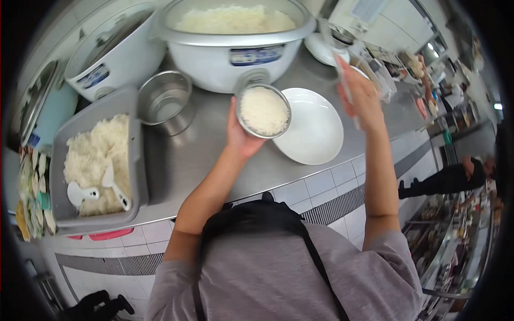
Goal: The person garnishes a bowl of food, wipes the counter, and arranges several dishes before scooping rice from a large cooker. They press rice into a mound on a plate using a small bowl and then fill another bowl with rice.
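Observation:
My left hand (242, 136) holds a small metal bowl (290, 113) filled level with white rice (263, 111), over the left edge of a white plate (316, 128). The plate lies bare on the steel counter. To the right of it, my right hand (361, 93) is raised, its fingers wrapped round a thin, clear plastic thing (349, 88) that is blurred by motion. Left of the bowl stands a metal pot (166, 101) that seems to hold water.
A grey tub (136, 160) at the left holds rice and two white paddles (115, 184). Large rice cookers (209, 61) line the back of the steel counter (214, 112). Clear containers (377, 75) stand at the right. A person in dark clothes (455, 176) stands farther right.

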Demonstrator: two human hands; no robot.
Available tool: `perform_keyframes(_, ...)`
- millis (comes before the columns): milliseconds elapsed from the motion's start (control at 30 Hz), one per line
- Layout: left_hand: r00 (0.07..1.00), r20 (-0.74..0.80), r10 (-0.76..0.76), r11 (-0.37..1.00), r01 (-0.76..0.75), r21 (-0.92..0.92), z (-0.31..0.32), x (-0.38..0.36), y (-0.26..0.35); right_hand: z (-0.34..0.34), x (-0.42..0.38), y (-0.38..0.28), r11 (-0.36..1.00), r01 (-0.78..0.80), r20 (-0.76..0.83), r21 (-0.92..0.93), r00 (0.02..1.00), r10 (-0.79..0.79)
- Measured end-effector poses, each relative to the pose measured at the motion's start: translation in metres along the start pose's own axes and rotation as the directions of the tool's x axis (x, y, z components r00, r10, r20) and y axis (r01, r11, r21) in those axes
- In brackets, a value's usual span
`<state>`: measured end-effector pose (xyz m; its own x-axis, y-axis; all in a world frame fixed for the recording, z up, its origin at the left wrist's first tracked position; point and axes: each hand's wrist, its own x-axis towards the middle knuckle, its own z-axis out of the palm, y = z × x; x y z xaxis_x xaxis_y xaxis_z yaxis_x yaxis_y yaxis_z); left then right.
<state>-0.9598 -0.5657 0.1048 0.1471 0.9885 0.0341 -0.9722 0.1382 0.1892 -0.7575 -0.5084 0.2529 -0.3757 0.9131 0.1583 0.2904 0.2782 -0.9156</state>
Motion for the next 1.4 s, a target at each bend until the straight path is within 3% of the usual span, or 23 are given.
perform_keyframes(33, 1.000, 0.002, -0.020, 1.000, 0.020, 0.006, -0.006, 0.019, -0.014, -0.023, -0.013, 0.014, 0.999, -0.023, -0.125, -0.048, 0.992, 0.017)
perform_keyframes(67, 0.999, -0.051, 0.010, 0.971, 0.003, 0.240, -0.014, 0.039, -0.027, -0.045, -0.025, 0.034, 0.995, -0.049, -0.247, -0.091, 0.969, 0.025)
perform_keyframes(100, 0.994, -0.094, 0.054, 0.888, -0.004, 0.460, -0.020, 0.057, -0.041, -0.074, -0.036, 0.067, 0.980, -0.030, -0.259, -0.198, 0.965, -0.023)
perform_keyframes(133, 0.995, -0.092, 0.043, 0.885, 0.005, 0.465, -0.026, 0.072, -0.051, -0.096, -0.048, 0.094, 0.953, -0.011, -0.263, -0.303, 0.962, -0.073)
perform_keyframes(167, 0.982, 0.108, 0.156, 0.476, -0.171, 0.863, -0.032, 0.086, -0.056, -0.107, -0.063, 0.102, 0.970, -0.152, -0.284, -0.189, 0.954, 0.094)
perform_keyframes(200, 0.933, 0.333, 0.137, -0.097, -0.322, 0.942, -0.038, 0.097, -0.061, -0.115, -0.078, 0.111, 0.954, -0.292, -0.280, -0.068, 0.923, 0.262)
perform_keyframes(233, 0.921, 0.388, 0.017, -0.357, -0.357, 0.863, -0.039, 0.104, -0.067, -0.123, -0.087, 0.127, 0.954, -0.295, -0.280, -0.057, 0.922, 0.269)
perform_keyframes(267, 0.926, 0.378, 0.009, -0.364, -0.349, 0.864, -0.041, 0.107, -0.077, -0.128, -0.095, 0.147, 0.942, -0.333, -0.293, 0.040, 0.897, 0.330)
perform_keyframes(300, 0.901, 0.398, -0.172, -0.647, -0.408, 0.644, -0.039, 0.106, -0.089, -0.131, -0.098, 0.162, 0.920, -0.368, -0.299, 0.138, 0.870, 0.393)
perform_keyframes(333, 0.868, 0.351, -0.352, -0.822, -0.466, 0.329, -0.037, 0.106, -0.098, -0.134, -0.096, 0.176, 0.916, -0.372, -0.295, 0.151, 0.867, 0.402)
perform_keyframes(400, 0.870, 0.348, -0.351, -0.810, -0.468, 0.353, -0.038, 0.110, -0.105, -0.127, -0.080, 0.196, 0.929, -0.290, -0.278, -0.229, 0.934, 0.223)
perform_keyframes(500, 0.886, 0.358, -0.296, -0.811, -0.431, 0.395, -0.017, 0.108, -0.091, -0.104, -0.023, 0.209, 0.960, -0.097, -0.061, -0.264, 0.995, 0.084)
perform_keyframes(567, 0.807, 0.422, -0.412, -0.697, -0.578, 0.424, -0.009, 0.103, -0.076, -0.080, 0.025, 0.210, 0.948, -0.012, 0.147, -0.318, 0.987, 0.062)
perform_keyframes(600, 0.818, 0.405, -0.409, -0.705, -0.565, 0.429, -0.017, 0.100, -0.070, -0.067, 0.046, 0.211, 0.926, 0.037, 0.258, -0.377, 0.964, 0.067)
perform_keyframes(667, 0.790, 0.258, -0.556, -0.699, -0.613, 0.368, -0.034, 0.100, -0.061, -0.050, 0.075, 0.194, 0.884, -0.197, 0.480, -0.424, 0.778, 0.404)
perform_keyframes(700, 0.798, 0.246, -0.551, -0.705, -0.602, 0.374, -0.032, 0.102, -0.062, -0.046, 0.085, 0.197, 0.887, -0.196, 0.493, -0.418, 0.771, 0.403)
perform_keyframes(767, 0.811, 0.195, -0.551, -0.706, -0.578, 0.410, -0.031, 0.101, -0.067, -0.037, 0.097, 0.208, 0.872, -0.022, 0.667, -0.490, 0.635, 0.391)
perform_keyframes(900, 0.817, 0.001, -0.577, -0.732, -0.517, 0.444, -0.023, 0.110, -0.069, -0.028, 0.121, 0.208, 0.868, 0.052, 0.761, -0.493, 0.510, 0.401)
perform_keyframes(967, 0.755, 0.158, -0.636, -0.713, -0.653, 0.256, -0.027, 0.111, -0.070, -0.023, 0.131, 0.213, 0.818, 0.174, 0.797, -0.549, 0.404, 0.449)
perform_keyframes(1133, 0.792, 0.031, -0.610, -0.762, -0.597, 0.249, -0.023, 0.115, -0.080, -0.019, 0.136, 0.198, 0.795, 0.142, 0.771, -0.589, 0.391, 0.502)
perform_keyframes(1200, 0.799, -0.023, -0.601, -0.783, -0.583, 0.216, -0.019, 0.120, -0.081, -0.014, 0.141, 0.197, 0.779, 0.166, 0.769, -0.605, 0.376, 0.517)
perform_keyframes(1267, 0.808, -0.101, -0.580, -0.790, -0.528, 0.312, -0.017, 0.121, -0.083, -0.011, 0.142, 0.203, 0.731, 0.282, 0.778, -0.621, 0.334, 0.532)
perform_keyframes(1400, 0.846, -0.045, -0.532, -0.816, -0.498, 0.292, -0.019, 0.115, -0.086, -0.010, 0.142, 0.206, 0.699, 0.367, 0.788, -0.614, 0.343, 0.512)
